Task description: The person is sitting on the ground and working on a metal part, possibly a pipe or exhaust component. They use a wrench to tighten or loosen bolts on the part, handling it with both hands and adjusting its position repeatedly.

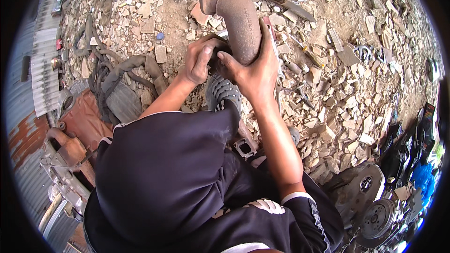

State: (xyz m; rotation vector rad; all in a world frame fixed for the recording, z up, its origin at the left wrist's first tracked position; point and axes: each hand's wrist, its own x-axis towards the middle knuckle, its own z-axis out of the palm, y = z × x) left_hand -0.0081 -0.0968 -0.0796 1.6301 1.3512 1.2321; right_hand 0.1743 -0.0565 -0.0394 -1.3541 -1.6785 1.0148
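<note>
A rusty, curved metal pipe elbow [240, 23] with a flange at its upper end is held up above the rubble. My right hand [255, 72] wraps round its lower part, the thumb on the near side and the fingers along the right. Beside the pipe's lower left, my left hand [202, 60] is closed, its fingers curled in toward the pipe. Something dark shows between the two hands, but its kind is hidden. The pipe's lower end is also covered by the hands. Under them is a grey clog with holes [221, 91] on my foot.
Broken stone and tile cover the ground. A wire brush [286, 3] lies beyond the pipe, and a yellow-handled tool [311, 57] to the right. Dark hoses [129, 68] tangle at left. A square-ended metal piece [243, 148] lies near my legs. Round metal parts [377, 218] sit lower right.
</note>
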